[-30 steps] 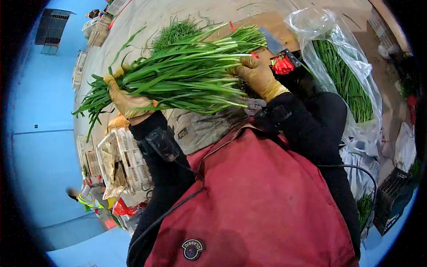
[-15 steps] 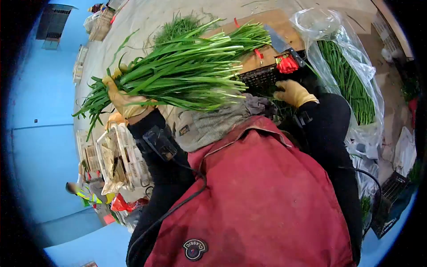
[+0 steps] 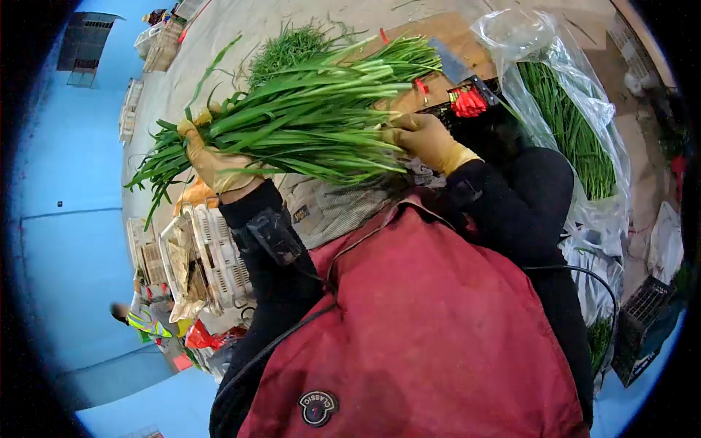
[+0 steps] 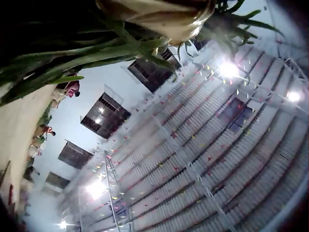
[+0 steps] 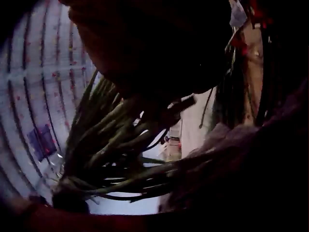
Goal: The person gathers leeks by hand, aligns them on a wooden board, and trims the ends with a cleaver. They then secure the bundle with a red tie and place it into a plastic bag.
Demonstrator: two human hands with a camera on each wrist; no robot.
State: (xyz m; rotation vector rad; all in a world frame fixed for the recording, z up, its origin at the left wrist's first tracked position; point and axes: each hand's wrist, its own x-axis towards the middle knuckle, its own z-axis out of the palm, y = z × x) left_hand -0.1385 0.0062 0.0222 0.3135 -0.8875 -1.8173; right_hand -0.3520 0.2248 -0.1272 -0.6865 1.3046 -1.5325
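A large loose bunch of garlic chives [image 3: 307, 120] lies sideways above my lap, leafy tips to the left and pale stem ends to the right. My left hand [image 3: 219, 164], in a yellowish glove, grips the leafy end from below; in the left wrist view the glove [image 4: 164, 19] shows over green leaves [image 4: 72, 58]. My right hand [image 3: 431, 142], gloved too, pinches stems at the pale end. In the right wrist view that hand is a dark shape above the stems [image 5: 111, 140], its fingertips in shadow.
Beyond the bunch, a wooden board [image 3: 467, 36] carries more chives [image 3: 412, 58], a knife [image 3: 453, 62] and a bundle of red strips [image 3: 467, 102]. A clear plastic bag [image 3: 613, 131] of chives stands at right. Loose greens [image 3: 292, 55] lie on the floor; white crates [image 3: 219, 255] stand left.
My right hand left the stem ends and dropped toward my lap half a second ago; now it is back at them, pinching. The left hand keeps its grip, shifted slightly right.
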